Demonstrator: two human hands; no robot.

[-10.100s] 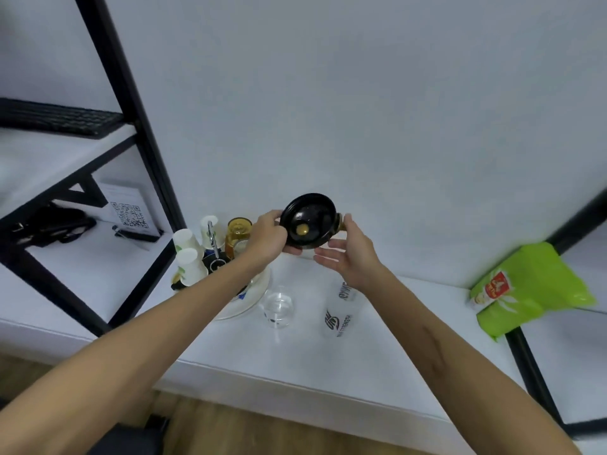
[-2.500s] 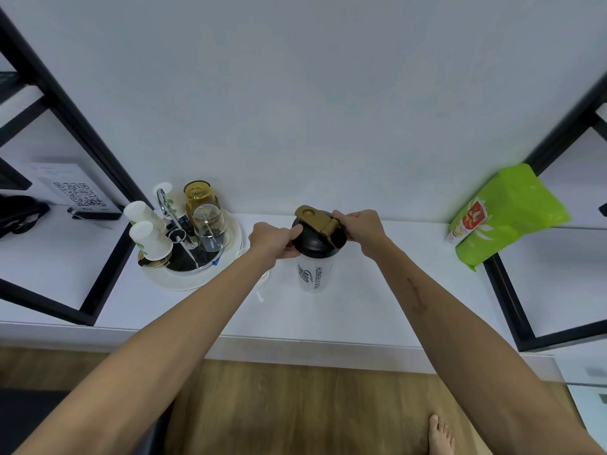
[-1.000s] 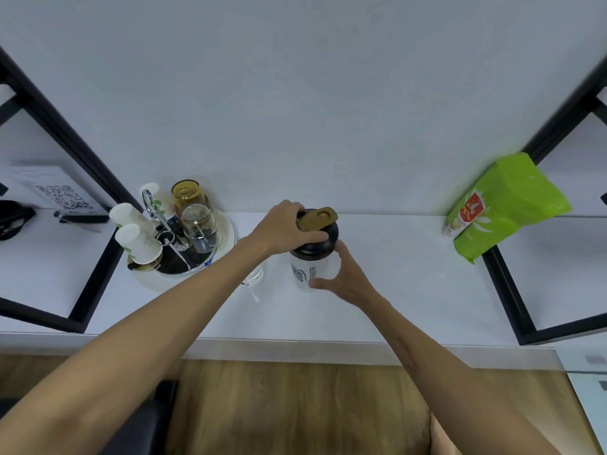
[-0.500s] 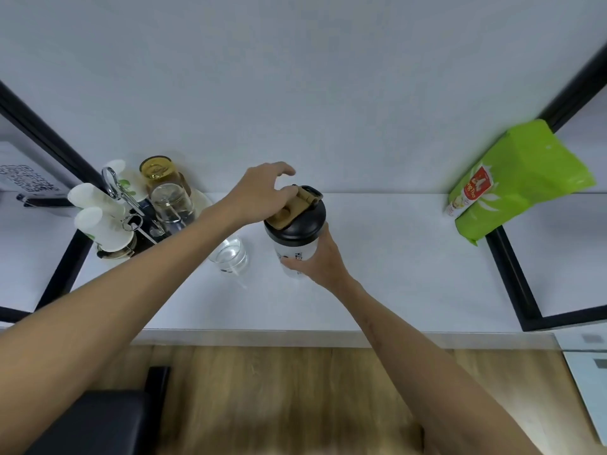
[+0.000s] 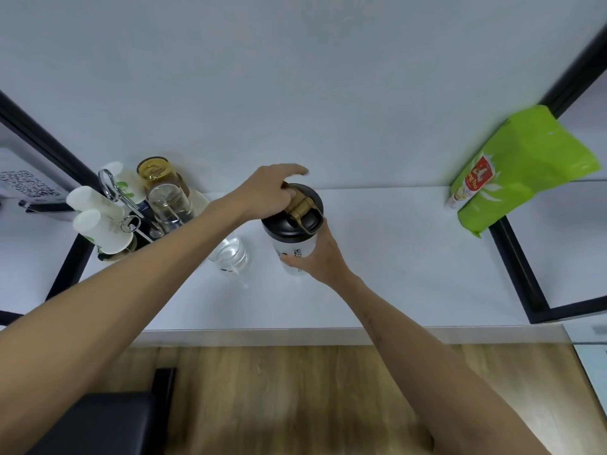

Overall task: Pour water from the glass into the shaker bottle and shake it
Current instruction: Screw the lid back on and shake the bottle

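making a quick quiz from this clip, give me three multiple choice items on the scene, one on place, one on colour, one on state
1. Where does the empty glass stand?
A. left of the shaker bottle
B. on the floor
C. beside the green bag

2. What colour is the bottle's lid?
A. white
B. black
C. red

3. What is the right hand doing?
A. hanging free
B. lifting the glass
C. gripping the bottle's body

Key: 1 A, the glass sits just left of the bottle; 2 B, black lid with gold cap; 3 C, the fingers wrap the clear body while the left hand rests on the lid.
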